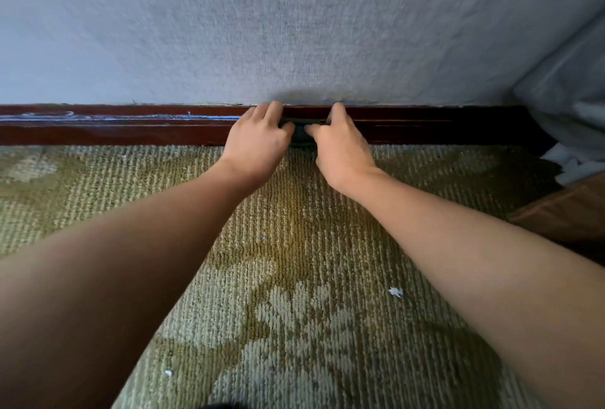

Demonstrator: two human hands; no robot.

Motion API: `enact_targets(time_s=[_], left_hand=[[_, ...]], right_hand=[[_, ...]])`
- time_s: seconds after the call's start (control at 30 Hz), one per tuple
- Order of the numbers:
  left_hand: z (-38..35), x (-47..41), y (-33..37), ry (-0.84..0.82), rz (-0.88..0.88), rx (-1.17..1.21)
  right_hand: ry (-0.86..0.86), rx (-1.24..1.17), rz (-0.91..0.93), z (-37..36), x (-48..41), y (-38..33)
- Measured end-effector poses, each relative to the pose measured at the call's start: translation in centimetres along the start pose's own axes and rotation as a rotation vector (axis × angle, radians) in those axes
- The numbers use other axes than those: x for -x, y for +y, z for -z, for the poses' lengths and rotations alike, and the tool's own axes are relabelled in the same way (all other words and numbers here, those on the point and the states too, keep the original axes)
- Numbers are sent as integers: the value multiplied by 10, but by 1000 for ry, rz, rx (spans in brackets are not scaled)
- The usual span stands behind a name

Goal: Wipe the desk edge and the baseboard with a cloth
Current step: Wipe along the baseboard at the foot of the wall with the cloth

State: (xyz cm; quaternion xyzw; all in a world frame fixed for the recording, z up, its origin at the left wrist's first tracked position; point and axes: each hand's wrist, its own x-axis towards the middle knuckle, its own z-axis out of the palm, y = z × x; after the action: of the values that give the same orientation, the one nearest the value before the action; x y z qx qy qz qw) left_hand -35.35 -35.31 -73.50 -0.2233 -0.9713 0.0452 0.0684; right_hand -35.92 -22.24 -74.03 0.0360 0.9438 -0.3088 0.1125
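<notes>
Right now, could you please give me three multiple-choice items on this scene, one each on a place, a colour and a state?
1. The cloth lies: A in a bucket; B against the baseboard; C on a chair.
2. The baseboard is: A white; B dark reddish-brown; C yellow.
3. The cloth is held by: A neither hand; B one hand only; C both hands.
Answers: B, it is pressed to the baseboard; B, the wood looks dark red-brown; C, the left hand and the right hand each grip it.

Two hands, one cloth, one baseboard, one carpet.
</notes>
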Motion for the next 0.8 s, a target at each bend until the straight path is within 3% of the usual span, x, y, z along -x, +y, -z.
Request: enact_targets(time_s=[0.23, 0.8], left_hand=[[7, -4, -4, 51, 73, 48], [-6, -8, -7, -71, 122, 50]], right_hand=[[84, -173, -22, 11, 4, -13], [26, -210, -85, 0, 0, -12]])
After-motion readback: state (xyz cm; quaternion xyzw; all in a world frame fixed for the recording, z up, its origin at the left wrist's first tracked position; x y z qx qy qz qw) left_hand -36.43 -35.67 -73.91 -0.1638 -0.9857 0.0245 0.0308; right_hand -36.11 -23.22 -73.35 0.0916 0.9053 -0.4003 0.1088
